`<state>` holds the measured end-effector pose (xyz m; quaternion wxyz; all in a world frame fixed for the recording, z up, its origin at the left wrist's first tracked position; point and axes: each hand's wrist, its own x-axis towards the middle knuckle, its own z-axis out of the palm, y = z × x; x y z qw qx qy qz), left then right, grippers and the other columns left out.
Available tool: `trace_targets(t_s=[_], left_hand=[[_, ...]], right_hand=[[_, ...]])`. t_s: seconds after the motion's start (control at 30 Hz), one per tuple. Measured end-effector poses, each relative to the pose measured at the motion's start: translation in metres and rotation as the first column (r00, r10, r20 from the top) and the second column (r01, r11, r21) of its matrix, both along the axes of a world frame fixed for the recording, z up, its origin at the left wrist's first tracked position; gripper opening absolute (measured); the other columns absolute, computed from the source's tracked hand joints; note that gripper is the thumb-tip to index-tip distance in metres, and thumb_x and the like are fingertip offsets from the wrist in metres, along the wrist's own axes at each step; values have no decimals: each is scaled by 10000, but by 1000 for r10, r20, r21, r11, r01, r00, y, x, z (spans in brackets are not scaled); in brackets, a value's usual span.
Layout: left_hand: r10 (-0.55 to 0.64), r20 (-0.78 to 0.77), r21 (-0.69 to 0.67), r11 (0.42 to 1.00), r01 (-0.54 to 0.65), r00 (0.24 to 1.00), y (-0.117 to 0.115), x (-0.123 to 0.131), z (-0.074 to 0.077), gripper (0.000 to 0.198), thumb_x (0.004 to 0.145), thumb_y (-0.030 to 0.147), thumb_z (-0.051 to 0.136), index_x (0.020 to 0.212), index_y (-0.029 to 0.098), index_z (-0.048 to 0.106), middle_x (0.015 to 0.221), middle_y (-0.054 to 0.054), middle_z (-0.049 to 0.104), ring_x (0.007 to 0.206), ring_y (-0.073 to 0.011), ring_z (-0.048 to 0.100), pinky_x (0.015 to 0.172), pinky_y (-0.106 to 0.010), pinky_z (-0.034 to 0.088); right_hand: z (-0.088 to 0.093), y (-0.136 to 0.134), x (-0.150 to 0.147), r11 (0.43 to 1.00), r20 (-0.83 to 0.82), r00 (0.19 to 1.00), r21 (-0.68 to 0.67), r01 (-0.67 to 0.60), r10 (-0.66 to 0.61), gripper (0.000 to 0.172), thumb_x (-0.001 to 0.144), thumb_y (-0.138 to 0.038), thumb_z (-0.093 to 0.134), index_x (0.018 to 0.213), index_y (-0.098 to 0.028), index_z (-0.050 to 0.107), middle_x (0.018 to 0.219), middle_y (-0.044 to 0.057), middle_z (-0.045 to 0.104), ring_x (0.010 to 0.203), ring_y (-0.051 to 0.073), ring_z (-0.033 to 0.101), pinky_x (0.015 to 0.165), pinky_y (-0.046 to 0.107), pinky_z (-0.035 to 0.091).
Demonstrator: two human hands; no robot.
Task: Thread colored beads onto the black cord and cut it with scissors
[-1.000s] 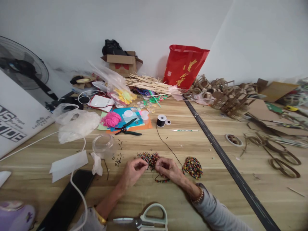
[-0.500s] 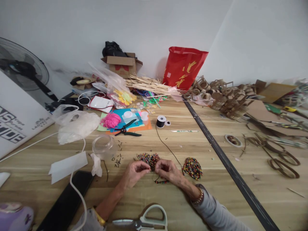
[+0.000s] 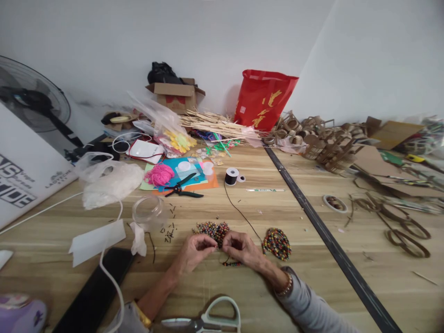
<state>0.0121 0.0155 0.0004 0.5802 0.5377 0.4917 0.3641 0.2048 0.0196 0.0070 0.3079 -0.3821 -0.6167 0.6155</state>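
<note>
My left hand (image 3: 194, 253) is closed in a pinch, with a tiny reddish bead just showing at its fingertips. Close beside it, my right hand (image 3: 243, 248) pinches thin black cord, mostly hidden by the fingers. Below the right hand, a short row of strung beads (image 3: 231, 264) hangs on the cord and rests on the table. A pile of loose multicoloured beads (image 3: 210, 228) lies just beyond both hands. To the right sits a coiled string of beads (image 3: 277, 243). Black cord (image 3: 239, 210) runs from a spool (image 3: 231, 176) toward that coil.
Scissors (image 3: 220, 314) lie at the near edge. Black-handled pliers (image 3: 183, 187) rest on coloured sheets beside pink yarn (image 3: 159, 174). A clear round container (image 3: 147, 208) stands left of short black cord scraps. A dark strip (image 3: 312, 212) crosses the table, with a small dish (image 3: 335, 203) beyond.
Both hands stay almost in place, fingertips still close together. The whole view has shifted very slightly.
</note>
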Motion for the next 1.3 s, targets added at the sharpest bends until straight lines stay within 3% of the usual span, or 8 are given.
trace_targets(t_s=[0.47, 0.97, 1.3], left_hand=[[-15, -28, 11, 1000, 15, 999, -1, 1, 0, 136, 624, 227, 715, 707, 120, 717, 644, -35, 706, 587, -141, 597, 586, -234, 463], [-15, 9, 31, 999, 14, 1000, -1, 1, -2, 128, 624, 235, 710, 693, 127, 715, 657, -43, 711, 614, -153, 608, 600, -242, 468], [-35, -9, 73, 997, 36, 999, 0, 0, -7, 117, 648, 214, 678, 712, 123, 714, 678, -54, 717, 637, -168, 622, 620, -256, 477]], right_hand=[[-3, 0, 1, 1000, 44, 999, 17, 9, -10, 327, 753, -452, 653, 717, -149, 535, 590, -50, 427, 497, 60, 318, 458, 191, 246], [-6, 1, 0, 999, 31, 999, 30, 13, -14, 381, 746, -516, 648, 701, -154, 538, 586, -45, 423, 496, 68, 317, 458, 201, 239], [-8, 1, 0, 999, 42, 999, 45, 6, -8, 338, 764, -470, 644, 727, -148, 549, 591, -39, 432, 517, 77, 331, 465, 197, 254]])
